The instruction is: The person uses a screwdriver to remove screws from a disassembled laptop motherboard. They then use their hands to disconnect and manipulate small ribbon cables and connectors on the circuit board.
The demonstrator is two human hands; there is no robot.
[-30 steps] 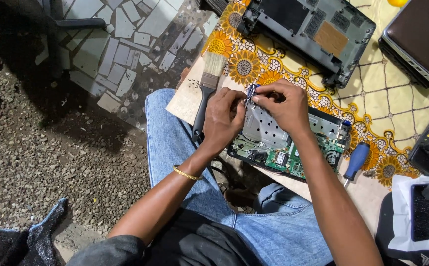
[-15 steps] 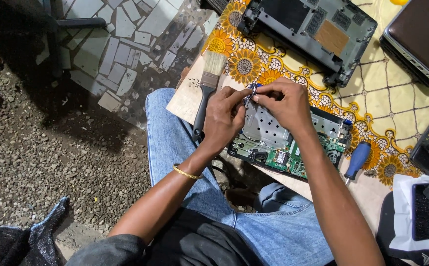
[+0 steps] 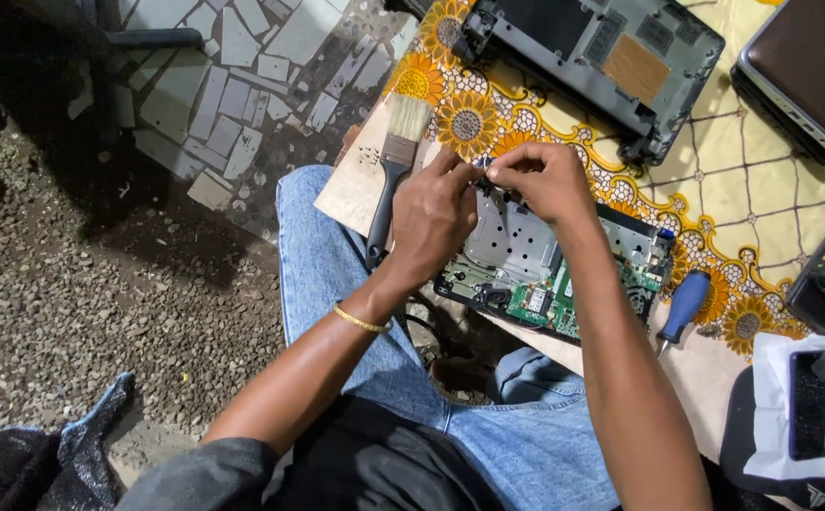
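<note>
Laptop base [image 3: 564,274] already opened, board bare; left hand [image 3: 431,213] and right hand [image 3: 540,175] pinched together on a small part, not yet freed.

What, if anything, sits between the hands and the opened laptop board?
Nothing visible. The left hand and right hand both rest at the upper edge of the laptop board, fingertips pinching a small part there. The paintbrush lies beside it and the screwdriver lies apart.

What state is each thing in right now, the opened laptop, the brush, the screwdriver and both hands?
Opened laptop: cover off, circuit board exposed.
Brush: lying flat, untouched.
Screwdriver: lying beside the laptop, unheld.
Left hand: fingers pinched at the laptop's top edge.
Right hand: fingers pinched there too.
</note>
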